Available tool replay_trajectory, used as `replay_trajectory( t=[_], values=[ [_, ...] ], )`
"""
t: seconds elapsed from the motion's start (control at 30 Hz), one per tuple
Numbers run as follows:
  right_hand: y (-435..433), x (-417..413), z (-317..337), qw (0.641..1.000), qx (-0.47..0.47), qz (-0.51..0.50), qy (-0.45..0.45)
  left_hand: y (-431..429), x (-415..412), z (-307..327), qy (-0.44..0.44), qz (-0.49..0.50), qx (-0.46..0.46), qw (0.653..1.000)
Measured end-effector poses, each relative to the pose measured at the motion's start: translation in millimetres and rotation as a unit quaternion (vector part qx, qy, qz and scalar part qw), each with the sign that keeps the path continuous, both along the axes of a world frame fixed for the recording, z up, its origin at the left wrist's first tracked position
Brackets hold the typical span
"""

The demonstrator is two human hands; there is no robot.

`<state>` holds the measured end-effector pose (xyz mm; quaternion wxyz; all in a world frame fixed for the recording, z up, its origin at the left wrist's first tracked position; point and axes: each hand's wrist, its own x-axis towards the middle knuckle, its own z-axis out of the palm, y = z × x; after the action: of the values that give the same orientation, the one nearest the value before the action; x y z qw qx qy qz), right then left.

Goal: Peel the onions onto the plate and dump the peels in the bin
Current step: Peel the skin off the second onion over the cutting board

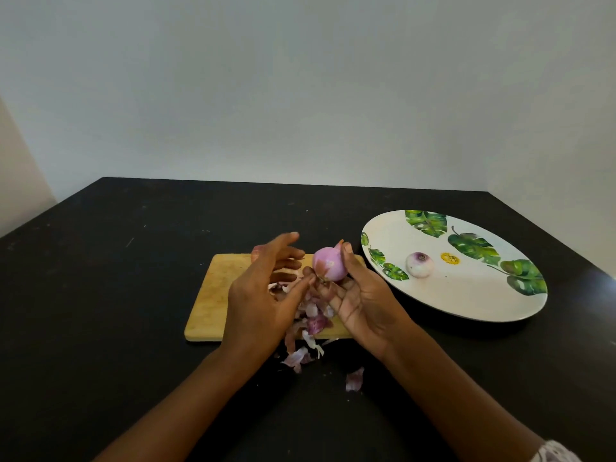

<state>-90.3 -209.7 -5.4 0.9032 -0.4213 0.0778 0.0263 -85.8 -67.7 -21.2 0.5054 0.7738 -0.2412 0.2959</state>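
My right hand [361,305] grips a purple onion [328,266] above the wooden cutting board [213,295], thumb on its top and fingers under it. My left hand [263,295] is beside the onion, its thumb pinching skin at the root end while the other fingers spread out straight. Loose purple peels [313,320] lie on the board's near right corner, under my hands. One peeled onion [420,265] rests on the white leaf-patterned plate [466,295] at the right. No bin is in view.
More peel scraps [298,356] have spilled off the board onto the black table [100,295], and a single piece [355,380] lies nearer to me. A pale wall runs behind the table's far edge.
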Motion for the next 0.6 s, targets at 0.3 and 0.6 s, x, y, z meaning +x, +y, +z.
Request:
replay_trajectory(
  t=[0.3,0.6],
  values=[
    [5,-1,-7,0.999,-0.019,0.025,0.013,0,3,-8,-0.062,-0.001,0.045,0.997],
    [1,-1,0,1.0,0.019,-0.009,0.011,4,6,-8,-0.055,0.032,0.029,0.998]
  ],
)
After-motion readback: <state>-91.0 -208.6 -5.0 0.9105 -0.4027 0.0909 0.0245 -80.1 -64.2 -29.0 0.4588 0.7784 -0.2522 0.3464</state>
